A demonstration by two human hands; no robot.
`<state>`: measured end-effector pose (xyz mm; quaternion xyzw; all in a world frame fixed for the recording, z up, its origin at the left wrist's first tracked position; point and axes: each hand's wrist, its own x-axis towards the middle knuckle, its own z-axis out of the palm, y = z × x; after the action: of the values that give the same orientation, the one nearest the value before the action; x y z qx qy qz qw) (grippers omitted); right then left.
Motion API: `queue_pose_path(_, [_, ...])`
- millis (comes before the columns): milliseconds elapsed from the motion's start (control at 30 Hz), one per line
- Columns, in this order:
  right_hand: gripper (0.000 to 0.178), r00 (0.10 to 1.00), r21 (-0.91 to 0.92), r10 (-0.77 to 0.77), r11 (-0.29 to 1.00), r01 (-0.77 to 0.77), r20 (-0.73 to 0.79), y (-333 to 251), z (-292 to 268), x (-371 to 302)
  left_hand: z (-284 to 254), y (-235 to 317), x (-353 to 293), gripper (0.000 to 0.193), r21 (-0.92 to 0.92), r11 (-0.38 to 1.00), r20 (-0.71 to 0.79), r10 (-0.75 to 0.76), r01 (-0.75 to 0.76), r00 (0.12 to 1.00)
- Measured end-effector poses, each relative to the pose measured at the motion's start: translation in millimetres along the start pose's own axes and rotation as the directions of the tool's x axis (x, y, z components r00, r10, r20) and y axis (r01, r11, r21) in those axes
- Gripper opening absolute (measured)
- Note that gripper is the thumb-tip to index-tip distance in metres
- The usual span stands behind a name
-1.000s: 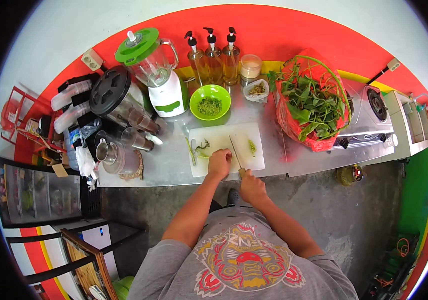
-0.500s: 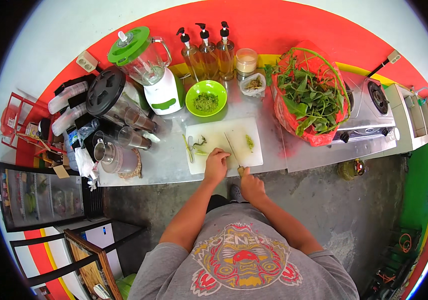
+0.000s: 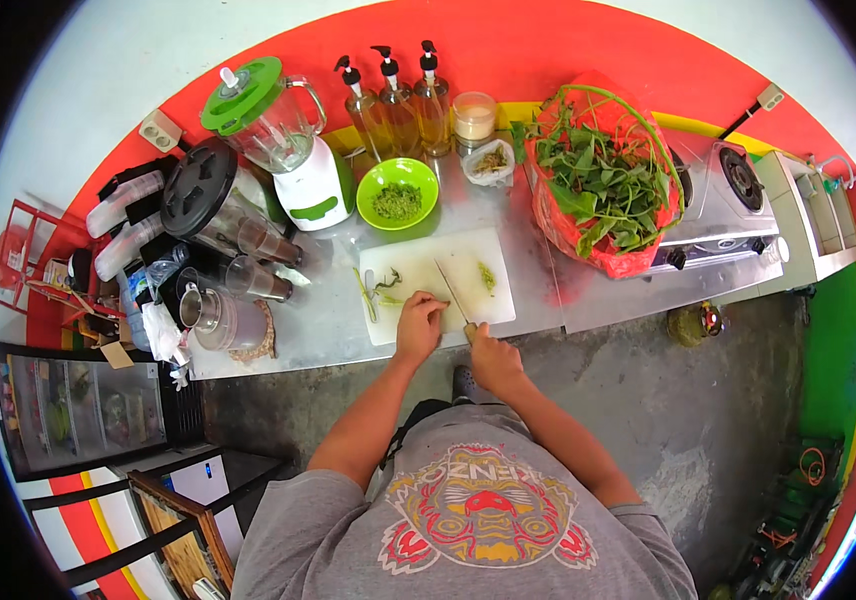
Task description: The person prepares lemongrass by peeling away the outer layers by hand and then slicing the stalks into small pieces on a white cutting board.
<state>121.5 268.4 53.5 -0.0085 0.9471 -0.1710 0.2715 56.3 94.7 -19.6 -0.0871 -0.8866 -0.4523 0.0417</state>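
Note:
My right hand [image 3: 495, 358] is closed around the handle of a kitchen knife [image 3: 451, 290], whose blade points away over a white cutting board [image 3: 466, 247]. Just left of the blade, my left hand [image 3: 420, 326] presses its fingers together low over the board; what they hold is hidden. A small heap of chopped green vegetable [image 3: 487, 278] lies right of the knife. Pale green stalks [image 3: 366, 297] and dark trimmings [image 3: 386, 283] rest on the board's left side. Beyond the board, a bright green bowl [image 3: 428, 212] holds more chopped greens [image 3: 398, 202].
A blender [image 3: 310, 185], three pump bottles [image 3: 394, 110] and a lidded jar [image 3: 474, 118] line the back. A red plastic bag [image 3: 616, 262] of leafy greens [image 3: 598, 180] stands right, beside a gas stove [image 3: 723, 235]. Plastic cups [image 3: 258, 280] and a metal pitcher [image 3: 200, 305] crowd the left.
The whole view has shifted slightly, so things sit a little further left. Both hands keep nearly the same place on the board, with the left fingertips slightly nearer the blade.

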Motion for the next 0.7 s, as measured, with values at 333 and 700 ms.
queue_pose_path(333, [0.039,0.997,-0.004,-0.010,1.000,0.010,-0.073,4.5,12.6,6.2,-4.0,-1.6,6.9,0.009,-0.099,0.991,0.044,-0.090,0.094,0.995])
queue_pose_path(700, [0.053,1.000,-0.014,-0.001,1.000,0.001,-0.022,0.8,19.8,11.7,-12.2,3.0,10.3,0.006,-0.111,0.989,0.082,-0.086,0.094,0.993])
